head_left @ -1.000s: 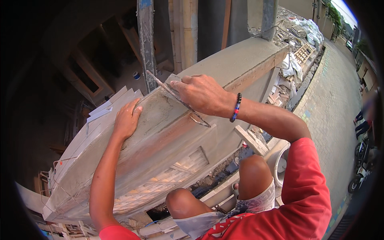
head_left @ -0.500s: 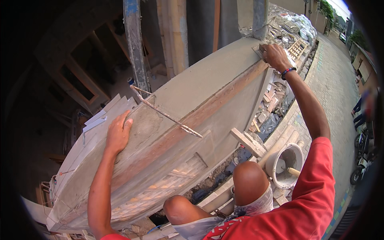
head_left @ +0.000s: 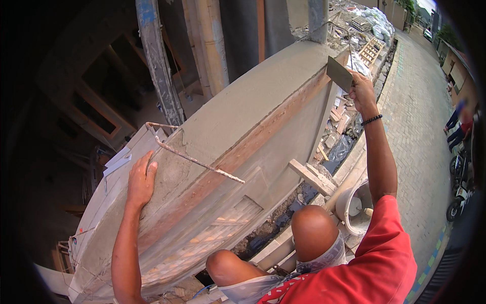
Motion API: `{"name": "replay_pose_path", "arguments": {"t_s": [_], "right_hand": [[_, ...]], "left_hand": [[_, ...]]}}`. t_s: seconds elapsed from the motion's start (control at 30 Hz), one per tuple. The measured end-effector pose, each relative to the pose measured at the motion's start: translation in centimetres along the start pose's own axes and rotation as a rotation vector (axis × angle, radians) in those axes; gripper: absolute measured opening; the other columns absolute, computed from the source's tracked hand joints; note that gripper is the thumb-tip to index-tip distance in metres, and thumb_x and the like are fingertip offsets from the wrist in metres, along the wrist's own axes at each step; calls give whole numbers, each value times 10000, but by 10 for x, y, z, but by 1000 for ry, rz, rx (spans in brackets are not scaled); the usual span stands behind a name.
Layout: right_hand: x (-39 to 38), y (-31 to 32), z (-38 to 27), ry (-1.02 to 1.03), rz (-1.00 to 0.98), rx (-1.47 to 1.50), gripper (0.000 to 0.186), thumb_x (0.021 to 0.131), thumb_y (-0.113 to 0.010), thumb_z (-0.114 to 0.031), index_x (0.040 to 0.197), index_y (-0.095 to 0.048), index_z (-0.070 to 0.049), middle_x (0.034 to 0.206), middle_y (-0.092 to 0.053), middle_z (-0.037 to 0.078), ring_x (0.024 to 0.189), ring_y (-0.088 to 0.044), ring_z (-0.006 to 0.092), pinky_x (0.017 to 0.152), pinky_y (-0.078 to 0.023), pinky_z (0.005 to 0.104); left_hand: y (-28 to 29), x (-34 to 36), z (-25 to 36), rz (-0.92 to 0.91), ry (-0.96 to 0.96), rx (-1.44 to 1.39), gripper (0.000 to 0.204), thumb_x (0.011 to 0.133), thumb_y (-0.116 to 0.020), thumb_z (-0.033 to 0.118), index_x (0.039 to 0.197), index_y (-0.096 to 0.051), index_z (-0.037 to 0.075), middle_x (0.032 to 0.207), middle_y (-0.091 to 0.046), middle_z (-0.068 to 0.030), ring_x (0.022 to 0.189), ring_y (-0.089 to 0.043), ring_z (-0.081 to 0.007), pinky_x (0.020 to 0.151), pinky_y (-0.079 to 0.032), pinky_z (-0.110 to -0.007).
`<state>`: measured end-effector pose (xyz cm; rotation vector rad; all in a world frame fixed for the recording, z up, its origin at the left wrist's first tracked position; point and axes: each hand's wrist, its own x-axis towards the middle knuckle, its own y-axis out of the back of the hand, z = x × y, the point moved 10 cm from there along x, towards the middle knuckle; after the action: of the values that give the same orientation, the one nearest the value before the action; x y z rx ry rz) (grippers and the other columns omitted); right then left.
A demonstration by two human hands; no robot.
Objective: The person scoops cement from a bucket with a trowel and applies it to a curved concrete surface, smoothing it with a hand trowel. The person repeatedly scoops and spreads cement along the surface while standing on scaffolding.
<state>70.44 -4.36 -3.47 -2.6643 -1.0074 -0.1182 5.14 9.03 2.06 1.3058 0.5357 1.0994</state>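
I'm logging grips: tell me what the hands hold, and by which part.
The right hand grips a flat blade by its right end; the left hand rests on the wall, holding nothing.

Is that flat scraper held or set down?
Held: the right hand grips one end of the scraper, and the rest sticks out bare. Whether it touches the wall, I cannot tell.

1. Red shirt (head_left: 349,273), its right sleeve (head_left: 389,230) plain, loose and softly creased;
2. white angular marks (head_left: 283,295) on the shirt's front;
3. pale shorts (head_left: 326,259) with a grey pattern;
4. dark beaded bracelet (head_left: 372,120), a single strand around the right wrist (head_left: 370,112).
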Motion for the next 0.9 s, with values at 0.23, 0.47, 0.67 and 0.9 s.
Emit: {"name": "replay_pose_path", "arguments": {"t_s": [0.23,0.47,0.67,0.9], "right_hand": [[-88,-55,-1,-36,15,70,318,930,-562,-113,1204,-603,44,735,-603,27,452,-456,50,362,-297,188],[-193,-124,-8,-106,-94,143,299,949,-567,-121,1193,-597,49,649,-551,-24,410,-426,26,352,-297,175],[-261,-173,-10,-179,-273,140,310,949,-533,-101,1207,-581,65,767,-613,31,467,-473,41,373,-305,188],[-233,-157,-38,4,-417,418,417,1000,-508,-154,1358,-473,56,973,-687,92,614,-582,56,439,-444,167]], "left_hand": [[1,-1,-1,-2,29,23,466,1000,-462,337,1377,-519,68,1297,-571,-192,1222,-505,-366,1070,-352,-431],[7,-3,7,6,11,13,479,1001,-450,359,1373,-522,67,1293,-582,-190,1216,-511,-368,1056,-363,-440],[7,-4,7,19,12,17,482,1004,-447,363,1375,-521,64,1266,-594,-191,1212,-518,-365,1062,-359,-455],[0,1,6,-1,46,24,496,1003,-445,380,1393,-508,81,1244,-596,-201,1205,-522,-367,1058,-359,-468]]}}
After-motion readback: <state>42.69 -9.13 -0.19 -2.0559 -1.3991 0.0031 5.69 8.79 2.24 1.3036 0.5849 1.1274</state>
